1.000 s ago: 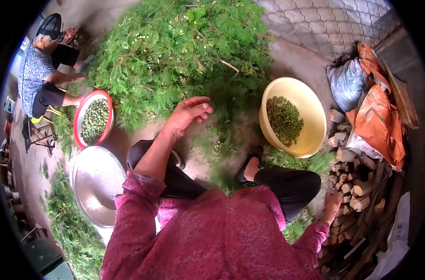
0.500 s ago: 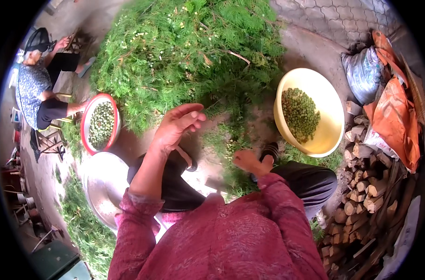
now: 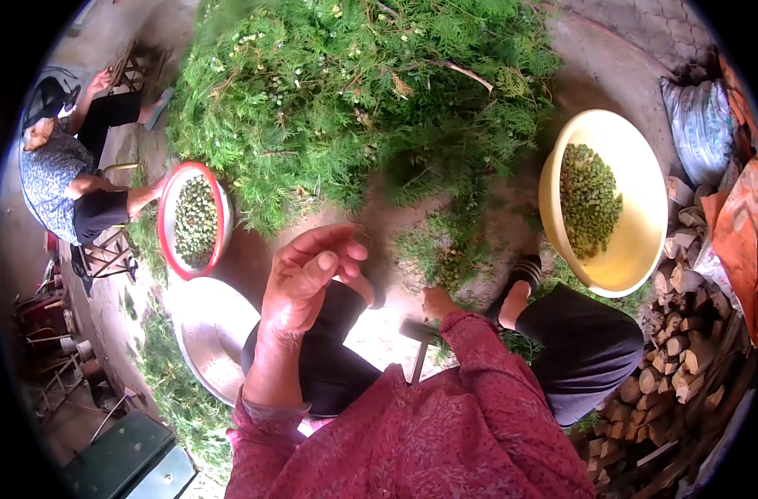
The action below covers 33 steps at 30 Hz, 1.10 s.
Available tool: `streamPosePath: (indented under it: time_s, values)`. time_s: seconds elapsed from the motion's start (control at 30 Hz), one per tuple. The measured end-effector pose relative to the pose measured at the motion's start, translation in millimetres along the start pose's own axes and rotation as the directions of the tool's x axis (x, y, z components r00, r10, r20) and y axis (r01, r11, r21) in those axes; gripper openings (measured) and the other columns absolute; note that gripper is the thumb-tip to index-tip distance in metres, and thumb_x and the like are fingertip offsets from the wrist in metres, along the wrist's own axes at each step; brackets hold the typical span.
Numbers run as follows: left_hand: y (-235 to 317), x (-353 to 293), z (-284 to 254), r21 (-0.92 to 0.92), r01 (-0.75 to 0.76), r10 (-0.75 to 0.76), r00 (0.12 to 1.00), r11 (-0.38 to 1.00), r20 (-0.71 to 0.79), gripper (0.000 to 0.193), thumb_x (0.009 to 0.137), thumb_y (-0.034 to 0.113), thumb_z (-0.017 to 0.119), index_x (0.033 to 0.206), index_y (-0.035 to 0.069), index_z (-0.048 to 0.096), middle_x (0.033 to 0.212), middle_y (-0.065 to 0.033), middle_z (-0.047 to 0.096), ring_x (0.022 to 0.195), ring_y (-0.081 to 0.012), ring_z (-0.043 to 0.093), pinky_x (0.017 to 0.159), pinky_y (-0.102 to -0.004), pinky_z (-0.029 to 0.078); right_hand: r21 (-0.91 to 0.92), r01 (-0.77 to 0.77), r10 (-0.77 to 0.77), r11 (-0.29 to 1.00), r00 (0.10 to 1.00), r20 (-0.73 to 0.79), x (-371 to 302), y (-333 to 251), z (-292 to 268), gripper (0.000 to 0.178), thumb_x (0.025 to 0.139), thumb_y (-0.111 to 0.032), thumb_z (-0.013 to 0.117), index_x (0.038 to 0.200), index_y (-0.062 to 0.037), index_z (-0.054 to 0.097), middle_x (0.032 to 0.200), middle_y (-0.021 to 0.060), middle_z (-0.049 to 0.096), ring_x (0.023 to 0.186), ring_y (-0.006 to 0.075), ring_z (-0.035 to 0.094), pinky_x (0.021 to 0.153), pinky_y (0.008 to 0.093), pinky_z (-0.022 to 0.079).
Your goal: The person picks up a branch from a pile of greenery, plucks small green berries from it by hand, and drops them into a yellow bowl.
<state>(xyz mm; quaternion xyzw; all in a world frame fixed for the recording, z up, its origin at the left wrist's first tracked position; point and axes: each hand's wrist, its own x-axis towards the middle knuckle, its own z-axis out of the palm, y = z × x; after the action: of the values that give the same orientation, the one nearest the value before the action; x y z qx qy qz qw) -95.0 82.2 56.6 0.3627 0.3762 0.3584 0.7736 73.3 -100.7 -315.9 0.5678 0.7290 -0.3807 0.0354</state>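
Note:
My left hand (image 3: 312, 274) is raised over my left knee, palm partly turned up, fingers loosely bent and thumb apart; I see nothing held in it. Lower and to the right, my right hand (image 3: 437, 303) is closed, its fingers hidden from me, beside a low clump of green sprigs with small round cones (image 3: 449, 262) on the ground. Beyond both hands spreads a big heap of green conifer branches (image 3: 370, 100). To the right, a yellow basin (image 3: 641, 183) holds many small green cones (image 3: 591, 204).
At left, a red-rimmed basin (image 3: 166, 224) holds pale green cones, near a seated person (image 3: 59, 179). A metal basin (image 3: 217, 333) stands by my left leg. Split firewood (image 3: 678, 349), an orange sheet (image 3: 740, 241) and a stuffed sack (image 3: 699, 133) lie at right.
The view has shifted, so the basins and heap sit farther right. My left hand has turned its palm more upward, and my right hand has drawn slightly toward my body.

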Motion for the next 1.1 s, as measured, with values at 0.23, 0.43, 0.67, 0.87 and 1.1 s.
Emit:
streamPosePath:
  time_s: [0.23,0.43,0.67,0.87,1.1]
  values:
    - [-3.2,-0.5,-5.5,0.029,-0.012,0.012,1.0,1.0,0.018,0.041,0.076,0.019,0.061,0.107,-0.004,0.05,0.088,-0.0125,0.059,0.074,-0.0159,0.056,0.067,-0.028,0.047,0.071,-0.209,0.212,0.975,0.977,-0.034,-4.1,-7.7,-32.8,0.018,0.066,-0.022,0.058,0.072,-0.0059,0.057,0.065,0.0125,0.057,0.065,0.0298,0.056,0.058,0.0406,0.044]
    - [-3.2,0.5,-6.0,-0.02,-0.016,0.016,1.0,1.0,0.02,0.039,0.077,0.018,0.06,0.108,-0.004,0.05,0.09,-0.0131,0.059,0.074,-0.0149,0.057,0.067,-0.0268,0.047,0.389,-0.336,0.44,0.858,0.871,-0.219,-32.6,-14.3,-97.3,0.019,0.067,-0.023,0.058,0.073,-0.0056,0.056,0.068,0.0136,0.058,0.065,0.0308,0.056,0.059,0.0402,0.043]
    - [-1.8,-10.1,-26.8,0.082,-0.069,0.075,0.994,0.994,-0.078,0.044,0.079,0.028,0.057,0.109,-0.003,0.049,0.088,-0.0129,0.058,0.071,-0.0164,0.053,0.065,-0.0252,0.042,0.821,0.133,0.567,0.555,0.661,-0.491,-67.1,37.8,-196.0,0.008,0.072,-0.006,0.053,0.08,-0.0043,0.054,0.07,0.0054,0.057,0.061,0.0153,0.056,0.055,0.0236,0.044]
    - [-0.7,-13.6,-39.0,-0.007,-0.104,0.104,0.993,0.995,-0.057,0.04,0.079,0.024,0.057,0.108,-0.003,0.05,0.086,-0.0132,0.059,0.071,-0.016,0.055,0.067,-0.0254,0.043,0.629,0.761,0.861,-0.158,0.418,-0.289,-115.0,54.8,-280.3,0.011,0.077,-0.01,0.051,0.084,-0.0022,0.054,0.073,0.0064,0.057,0.062,0.0134,0.054,0.055,0.0207,0.044]
    - [-2.4,-16.8,-39.1,0.049,-0.07,0.074,0.994,0.996,-0.082,0.045,0.079,0.029,0.055,0.11,-0.003,0.047,0.087,-0.0124,0.057,0.07,-0.016,0.052,0.066,-0.0254,0.042,0.895,0.263,0.612,-0.361,0.791,0.014,-85.4,49.3,-183.4,0.007,0.077,-0.011,0.051,0.076,-0.0038,0.052,0.064,0.0073,0.055,0.051,0.0155,0.051,0.044,0.0241,0.041]
